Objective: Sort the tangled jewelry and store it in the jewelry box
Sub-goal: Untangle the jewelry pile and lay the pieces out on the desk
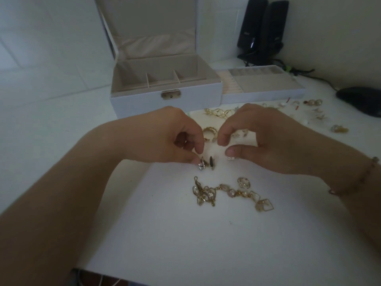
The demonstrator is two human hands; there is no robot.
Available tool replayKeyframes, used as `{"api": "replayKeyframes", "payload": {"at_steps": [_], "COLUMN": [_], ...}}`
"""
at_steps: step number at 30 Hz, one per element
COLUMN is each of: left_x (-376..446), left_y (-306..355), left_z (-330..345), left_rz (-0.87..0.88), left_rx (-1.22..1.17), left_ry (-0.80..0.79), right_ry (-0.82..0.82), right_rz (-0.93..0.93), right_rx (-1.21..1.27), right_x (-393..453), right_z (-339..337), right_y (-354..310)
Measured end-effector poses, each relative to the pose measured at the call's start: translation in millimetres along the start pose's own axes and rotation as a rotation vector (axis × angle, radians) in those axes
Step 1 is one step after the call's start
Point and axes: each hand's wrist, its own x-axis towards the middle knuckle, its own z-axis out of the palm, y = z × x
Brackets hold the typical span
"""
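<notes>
My left hand (165,137) pinches a small silver earring (201,164) between thumb and forefinger just above the white table. A dark oval earring (212,162) stands right beside it. My right hand (266,141) hovers with curled fingers, its thumb resting on a small pale piece (230,158). A tangle of gold chain and square pendants (231,193) lies nearer me. The white jewelry box (165,93) stands open behind my hands, its compartments holding nothing I can see.
The box's removable tray (263,85) sits to the right of it. Gold hoops (210,132) and twisted gold pieces (218,113) lie behind my hands; pearl earrings (313,103) scatter at right. Black speakers (263,27) and a dark mouse (360,100) stand at far right.
</notes>
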Motion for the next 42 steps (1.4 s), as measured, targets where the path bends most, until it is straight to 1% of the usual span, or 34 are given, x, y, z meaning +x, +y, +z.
{"api": "replayKeyframes", "payload": {"at_steps": [2,4,5,6,8,11,13,16,20,24,28,32,34,38,42], "left_x": [-2,-5,-6,-6,-6,-4,-4,-3,-1,-1,-5,-10,-15,-24,-23], "left_y": [2,7,11,14,19,24,27,31,37,38,31,24,18,10,8], "left_z": [-3,-3,-2,0,4,12,17,25,34,31,23,6,-5,-19,-19], "left_rz": [0.006,0.046,0.071,0.093,0.124,0.152,0.150,0.173,0.217,0.222,0.215,0.189,0.174,0.151,0.120], "left_rx": [-0.044,-0.105,-0.120,-0.124,-0.102,-0.003,0.083,0.183,0.284,0.232,0.169,-0.036,-0.100,-0.152,-0.183], "left_ry": [0.013,-0.022,-0.053,-0.080,-0.112,-0.113,-0.087,-0.035,-0.008,-0.072,-0.077,-0.091,-0.084,-0.062,-0.112], "right_ry": [-0.118,-0.306,-0.375,-0.417,-0.447,-0.455,-0.443,-0.407,-0.328,-0.311,-0.318,-0.305,-0.309,-0.304,-0.335], "right_rz": [-0.025,-0.049,-0.064,-0.075,-0.081,-0.051,-0.034,-0.043,-0.023,-0.040,-0.071,-0.102,-0.113,-0.112,-0.129], "right_rx": [-0.022,-0.034,-0.029,-0.033,-0.063,-0.077,-0.073,-0.090,-0.033,0.042,0.054,0.050,0.049,0.105,0.083], "right_x": [-4,-11,-14,-16,-16,-13,-13,-15,-17,-17,-17,-16,-16,-16,-15], "right_z": [-11,-21,-23,-24,-22,-15,-13,-17,-29,-31,-29,-28,-29,-28,-26], "right_y": [1,1,1,1,1,2,1,2,4,8,9,9,8,4,0]}}
